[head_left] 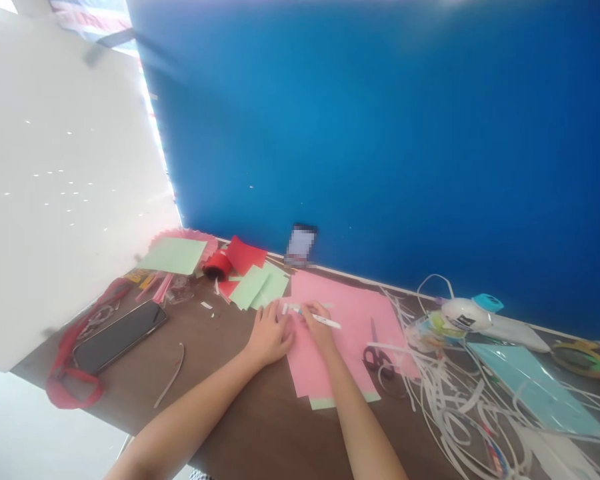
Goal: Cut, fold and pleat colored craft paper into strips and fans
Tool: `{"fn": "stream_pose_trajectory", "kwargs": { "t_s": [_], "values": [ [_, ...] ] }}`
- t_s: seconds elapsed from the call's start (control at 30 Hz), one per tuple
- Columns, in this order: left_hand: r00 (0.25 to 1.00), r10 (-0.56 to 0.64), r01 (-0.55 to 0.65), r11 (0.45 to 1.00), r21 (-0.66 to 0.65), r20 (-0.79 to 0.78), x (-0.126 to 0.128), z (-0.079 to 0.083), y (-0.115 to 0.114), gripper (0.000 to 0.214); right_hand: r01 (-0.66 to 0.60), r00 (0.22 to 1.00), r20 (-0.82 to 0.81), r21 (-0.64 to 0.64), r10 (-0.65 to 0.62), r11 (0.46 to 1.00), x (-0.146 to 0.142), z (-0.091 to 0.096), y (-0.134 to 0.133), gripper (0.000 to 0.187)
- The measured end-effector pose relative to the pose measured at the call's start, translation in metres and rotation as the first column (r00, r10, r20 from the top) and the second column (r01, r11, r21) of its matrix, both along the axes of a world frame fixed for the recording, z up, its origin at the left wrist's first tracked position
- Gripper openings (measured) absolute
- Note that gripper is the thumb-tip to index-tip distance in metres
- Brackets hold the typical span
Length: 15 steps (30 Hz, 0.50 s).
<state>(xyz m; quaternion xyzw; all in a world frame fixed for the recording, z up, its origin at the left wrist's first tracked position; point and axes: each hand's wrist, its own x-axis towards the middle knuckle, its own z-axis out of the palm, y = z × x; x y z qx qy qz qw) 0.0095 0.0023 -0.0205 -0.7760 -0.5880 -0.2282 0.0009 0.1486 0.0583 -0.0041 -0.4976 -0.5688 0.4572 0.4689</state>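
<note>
My right hand (318, 321) is closed round a white pen (325, 321) and rests on a pink paper sheet (353, 320) lying on the brown table (240, 413). My left hand (270, 333) lies flat beside it at the sheet's left edge, fingers stretched out, touching a small white strip (291, 307) at its fingertips. A green sheet (325, 403) peeks out under the pink one at the near edge.
Scissors (376, 353) lie on the pink sheet's right side. A tangle of white paper strips (460, 393), a glue gun (473, 315) and a light blue sheet (535, 387) fill the right. Green and red papers (253, 280), a dark phone (120, 337) and a red lanyard (67, 373) lie left. A blue wall (380, 133) stands behind.
</note>
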Motion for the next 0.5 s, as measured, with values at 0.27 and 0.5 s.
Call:
{"fn": "stream_pose_trajectory", "kwargs": {
  "t_s": [0.27,0.5],
  "values": [
    [0.757,0.652,-0.653,0.75,0.103,0.052,-0.113,0.082,0.006,0.046,0.059,0.998,0.006,-0.035,-0.059,0.998,0.005,0.008,-0.002,0.03],
    [0.585,0.806,-0.796,0.552,-0.248,-0.085,-0.214,0.073,-0.007,0.046,0.02,1.0,0.02,-0.072,-0.019,0.997,0.004,0.008,-0.003,0.028]
  ]
}}
